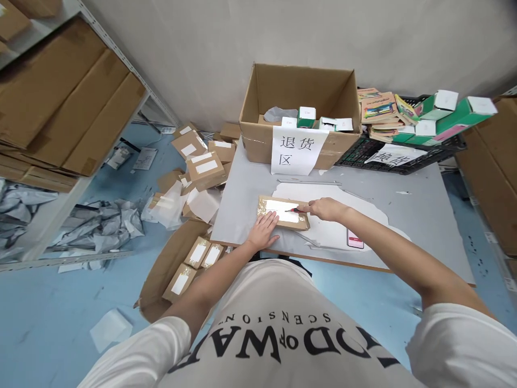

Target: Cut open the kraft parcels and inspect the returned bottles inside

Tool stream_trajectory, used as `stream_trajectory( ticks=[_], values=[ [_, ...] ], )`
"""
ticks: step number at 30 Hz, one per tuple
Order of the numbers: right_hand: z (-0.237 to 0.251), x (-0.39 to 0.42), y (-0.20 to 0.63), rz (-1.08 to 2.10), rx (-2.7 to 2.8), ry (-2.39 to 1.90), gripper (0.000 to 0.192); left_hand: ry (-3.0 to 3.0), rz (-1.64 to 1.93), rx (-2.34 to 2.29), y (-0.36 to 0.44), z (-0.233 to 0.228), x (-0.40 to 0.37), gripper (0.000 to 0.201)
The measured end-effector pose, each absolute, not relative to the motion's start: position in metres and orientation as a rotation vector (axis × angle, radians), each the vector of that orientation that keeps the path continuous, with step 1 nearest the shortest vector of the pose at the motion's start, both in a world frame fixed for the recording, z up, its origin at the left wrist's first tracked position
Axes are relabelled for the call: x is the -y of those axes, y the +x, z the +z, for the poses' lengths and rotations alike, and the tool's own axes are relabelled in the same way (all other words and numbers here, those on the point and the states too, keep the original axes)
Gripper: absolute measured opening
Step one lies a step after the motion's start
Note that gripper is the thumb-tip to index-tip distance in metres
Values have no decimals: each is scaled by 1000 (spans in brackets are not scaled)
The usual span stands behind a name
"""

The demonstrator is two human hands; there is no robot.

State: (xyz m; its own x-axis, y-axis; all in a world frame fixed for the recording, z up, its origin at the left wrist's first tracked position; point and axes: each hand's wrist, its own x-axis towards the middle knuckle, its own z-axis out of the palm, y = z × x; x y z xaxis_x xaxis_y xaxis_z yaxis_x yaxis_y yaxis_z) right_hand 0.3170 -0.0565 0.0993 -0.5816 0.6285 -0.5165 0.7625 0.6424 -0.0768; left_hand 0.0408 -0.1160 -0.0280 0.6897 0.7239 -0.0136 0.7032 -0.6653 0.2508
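A small taped cardboard box (262,205) with a white label lies near the front edge of the table. My left hand (263,230) rests on the box's front left side, fingers stretched out and flat. In my right hand (323,209) is a thin red-handled cutter (292,210), pointing left over the label. Its tip is at the label's surface; whether it cuts in cannot be made out. White paper sheets (363,207) lie beneath and to the right of the box. A phone (355,239) with a pink and white screen sits below my right forearm.
At the back of the table (428,215) stand a large open carton (258,143) with a handwritten sign and a black crate (351,156) of booklets and green boxes. Parcels (207,167) pile up at the left. An open carton (155,275) of small boxes sits on the floor.
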Motion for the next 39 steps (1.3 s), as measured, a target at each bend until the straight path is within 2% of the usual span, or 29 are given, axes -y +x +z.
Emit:
stream_trajectory(
  ticks=[7,15,20,26,31,33,39],
  values=[
    [97,78,351,-390,-2370,1164,67,2680,145,-1160,42,-29,117,73],
    [101,89,382,-430,-2385,1221,60,2670,128,-1158,42,-26,117,74],
    [101,98,394,-434,-2372,1235,67,2672,135,-1159,43,-26,117,73],
    [89,109,402,-532,-2398,1364,53,2670,132,-1152,43,-22,116,72],
    [81,129,425,-526,-2438,1513,54,2640,141,-1140,43,-12,102,64],
    [75,139,433,-540,-2464,1627,53,2629,150,-1181,44,-6,89,72],
    [35,165,427,-825,-2532,2043,53,2614,-77,-1171,49,11,42,119]
  ],
)
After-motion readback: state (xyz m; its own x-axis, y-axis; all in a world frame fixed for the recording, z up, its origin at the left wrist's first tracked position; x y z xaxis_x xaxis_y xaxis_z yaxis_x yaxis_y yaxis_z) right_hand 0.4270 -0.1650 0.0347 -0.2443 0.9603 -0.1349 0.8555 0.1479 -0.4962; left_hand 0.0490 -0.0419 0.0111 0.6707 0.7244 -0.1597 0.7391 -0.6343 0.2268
